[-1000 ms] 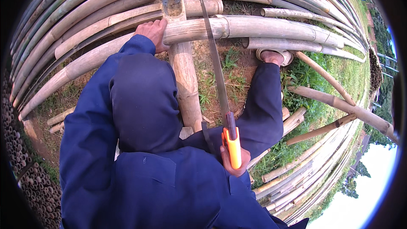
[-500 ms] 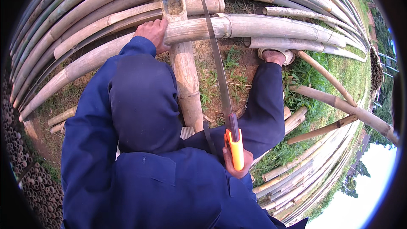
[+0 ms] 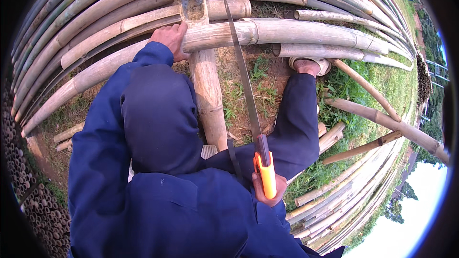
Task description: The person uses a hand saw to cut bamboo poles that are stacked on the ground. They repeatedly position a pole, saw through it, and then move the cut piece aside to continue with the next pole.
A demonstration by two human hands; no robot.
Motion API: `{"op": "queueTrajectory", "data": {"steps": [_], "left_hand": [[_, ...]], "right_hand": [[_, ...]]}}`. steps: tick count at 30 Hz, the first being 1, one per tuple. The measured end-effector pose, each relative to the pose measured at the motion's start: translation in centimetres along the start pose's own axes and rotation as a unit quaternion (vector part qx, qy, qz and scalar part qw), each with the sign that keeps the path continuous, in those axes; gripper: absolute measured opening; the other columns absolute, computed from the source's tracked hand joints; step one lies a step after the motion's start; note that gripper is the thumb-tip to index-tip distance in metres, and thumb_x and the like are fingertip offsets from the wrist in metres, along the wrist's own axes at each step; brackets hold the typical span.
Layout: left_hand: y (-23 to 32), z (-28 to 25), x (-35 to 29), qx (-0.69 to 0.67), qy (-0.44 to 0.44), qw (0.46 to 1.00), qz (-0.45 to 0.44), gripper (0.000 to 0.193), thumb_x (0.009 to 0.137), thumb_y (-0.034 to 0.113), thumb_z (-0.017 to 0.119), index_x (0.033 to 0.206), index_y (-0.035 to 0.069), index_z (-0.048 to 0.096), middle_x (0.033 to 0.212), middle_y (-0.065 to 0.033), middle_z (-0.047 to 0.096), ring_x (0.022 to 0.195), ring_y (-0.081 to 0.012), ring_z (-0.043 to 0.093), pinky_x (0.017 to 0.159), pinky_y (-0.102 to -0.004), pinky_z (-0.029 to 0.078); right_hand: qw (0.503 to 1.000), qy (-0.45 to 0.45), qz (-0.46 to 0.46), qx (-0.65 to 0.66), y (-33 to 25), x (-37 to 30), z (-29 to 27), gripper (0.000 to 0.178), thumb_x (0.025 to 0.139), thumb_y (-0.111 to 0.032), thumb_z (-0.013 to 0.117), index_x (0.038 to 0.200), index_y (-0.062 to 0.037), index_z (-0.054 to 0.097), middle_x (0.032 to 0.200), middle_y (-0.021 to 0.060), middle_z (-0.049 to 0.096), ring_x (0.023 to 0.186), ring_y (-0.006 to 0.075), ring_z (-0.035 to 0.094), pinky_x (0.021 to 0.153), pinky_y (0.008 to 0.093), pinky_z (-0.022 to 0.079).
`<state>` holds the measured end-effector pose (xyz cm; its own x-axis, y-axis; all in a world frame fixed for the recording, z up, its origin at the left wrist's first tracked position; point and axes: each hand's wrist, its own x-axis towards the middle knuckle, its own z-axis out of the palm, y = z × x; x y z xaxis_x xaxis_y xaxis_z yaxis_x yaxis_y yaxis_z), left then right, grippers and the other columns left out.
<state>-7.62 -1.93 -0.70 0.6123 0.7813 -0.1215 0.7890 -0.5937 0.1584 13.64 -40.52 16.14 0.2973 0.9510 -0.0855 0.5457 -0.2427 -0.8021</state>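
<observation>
Orange-handled steel handsaw (image 3: 247,87), handle clasped in the right hand (image 3: 278,192) at lower centre, could skid if the pale round bamboo pole (image 3: 296,32), upper centre, rolls beside the left hand (image 3: 167,42), whose hold is unclear

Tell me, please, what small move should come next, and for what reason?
Perhaps push the long, orange-handled steel saw gently forward: the right grip holds its handle close to the body, the blade crosses over the thick, pale bamboo pole in this view, and the left grip sits beside the pole's end, clear of the blade.
</observation>
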Motion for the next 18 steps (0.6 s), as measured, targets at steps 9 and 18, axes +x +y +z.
{"op": "queueTrajectory", "data": {"steps": [9,18], "left_hand": [[-0.5,-0.7,1.0,-0.012,-0.072,0.997,-0.02,0.077,0.069,0.049,0.084,0.128,0.009,0.055,0.124,-0.0209,0.07,0.108,-0.0389,0.071,0.09,-0.0499,0.057],[0.1,1.1,0.4,0.008,0.045,0.999,0.01,0.08,0.068,0.047,0.089,0.125,0.006,0.051,0.115,-0.0186,0.068,0.109,-0.0372,0.069,0.093,-0.0471,0.057]], "right_hand": [[0.99,-0.015,0.072,0.12,1.1,7.3,2.3,0.009,0.091,-0.001,0.072,0.098,0.0037,0.072,0.069,0.0113,0.066,0.059,0.0157,0.063,0.059,0.0315,0.05],[0.994,0.011,0.008,0.113,2.0,14.3,4.3,0.012,0.092,-0.005,0.074,0.085,0.0033,0.068,0.064,0.0087,0.061,0.056,0.0123,0.055,0.055,0.0317,0.045]]}}
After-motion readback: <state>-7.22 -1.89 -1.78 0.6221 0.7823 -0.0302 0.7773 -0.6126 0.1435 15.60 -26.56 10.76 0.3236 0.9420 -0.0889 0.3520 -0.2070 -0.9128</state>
